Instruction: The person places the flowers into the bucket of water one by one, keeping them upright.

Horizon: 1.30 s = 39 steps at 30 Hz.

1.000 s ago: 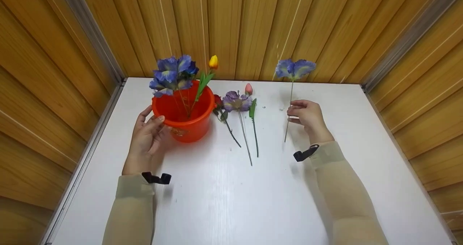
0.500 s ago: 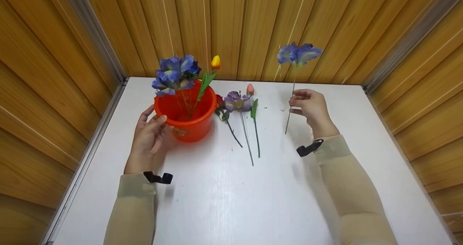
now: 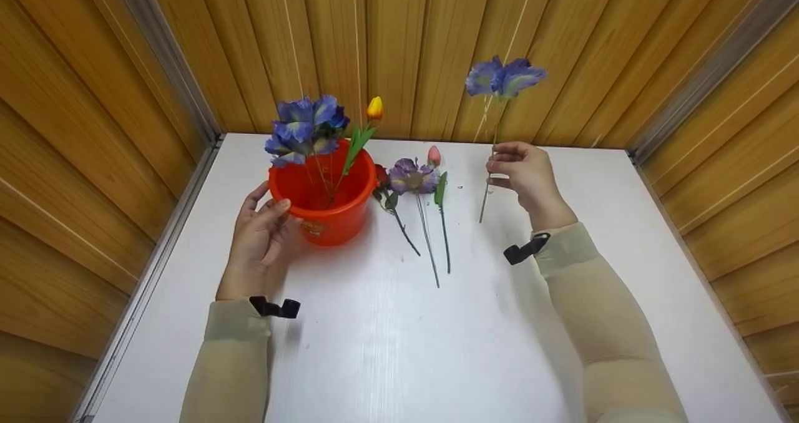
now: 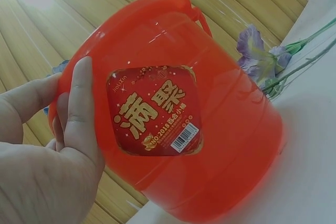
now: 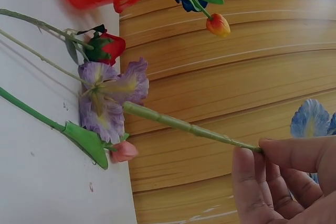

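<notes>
My left hand (image 3: 254, 242) grips the near left rim of a red bucket (image 3: 334, 226), thumb outside; the left wrist view shows a label (image 4: 155, 111) on its wall. Blue irises (image 3: 298, 123) and a yellow tulip (image 3: 374, 108) stand in the bucket, leaning on its rim. Above the table, my right hand (image 3: 527, 176) pinches the thin stem of a blue iris (image 3: 505, 77), held upright with its bloom at the top. In the right wrist view the lower stem (image 5: 178, 123) sticks out past the fingertips.
Between bucket and right hand, a red rose (image 5: 107, 48), a purple iris (image 3: 412, 176) and a pink tulip (image 3: 434, 155) lie on the white table (image 3: 387, 342). Wood-patterned walls (image 3: 399, 48) enclose the back and sides.
My right hand has lifted the blue iris higher, moving away toward the back wall, then slightly left. The left hand and bucket stay in place.
</notes>
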{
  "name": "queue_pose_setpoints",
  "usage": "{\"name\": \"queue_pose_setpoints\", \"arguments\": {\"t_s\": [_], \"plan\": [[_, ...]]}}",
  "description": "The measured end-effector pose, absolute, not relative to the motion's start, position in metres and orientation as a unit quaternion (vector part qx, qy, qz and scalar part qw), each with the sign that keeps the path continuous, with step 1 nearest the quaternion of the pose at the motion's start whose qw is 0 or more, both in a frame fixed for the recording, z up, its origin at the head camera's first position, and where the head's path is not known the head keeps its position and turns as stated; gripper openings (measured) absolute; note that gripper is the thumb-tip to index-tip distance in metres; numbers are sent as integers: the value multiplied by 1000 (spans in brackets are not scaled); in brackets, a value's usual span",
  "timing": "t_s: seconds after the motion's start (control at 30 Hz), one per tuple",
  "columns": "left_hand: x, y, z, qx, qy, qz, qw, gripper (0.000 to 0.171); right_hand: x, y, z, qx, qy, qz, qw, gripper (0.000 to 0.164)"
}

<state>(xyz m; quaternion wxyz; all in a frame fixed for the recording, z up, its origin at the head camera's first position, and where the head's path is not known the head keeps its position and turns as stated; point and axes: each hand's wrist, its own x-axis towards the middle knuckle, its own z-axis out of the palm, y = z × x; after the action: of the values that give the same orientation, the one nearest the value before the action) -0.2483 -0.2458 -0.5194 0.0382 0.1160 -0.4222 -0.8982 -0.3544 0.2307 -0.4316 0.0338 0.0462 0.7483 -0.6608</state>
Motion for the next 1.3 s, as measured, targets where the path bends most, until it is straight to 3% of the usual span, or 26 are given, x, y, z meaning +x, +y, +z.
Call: {"name": "queue_pose_setpoints", "arguments": {"t_s": [0.73,1.0,1.3], "plan": [[-247,-249,-519,116,-419,-900,18,80,-362,162,-427,4,720,-691,57,32],[-247,-248,-518,120,-416,-901,27,76,-360,118,-423,-51,665,-742,62,31],[-249,-247,-516,126,-415,-901,24,73,-363,65,-408,-49,613,-786,69,31]]}}
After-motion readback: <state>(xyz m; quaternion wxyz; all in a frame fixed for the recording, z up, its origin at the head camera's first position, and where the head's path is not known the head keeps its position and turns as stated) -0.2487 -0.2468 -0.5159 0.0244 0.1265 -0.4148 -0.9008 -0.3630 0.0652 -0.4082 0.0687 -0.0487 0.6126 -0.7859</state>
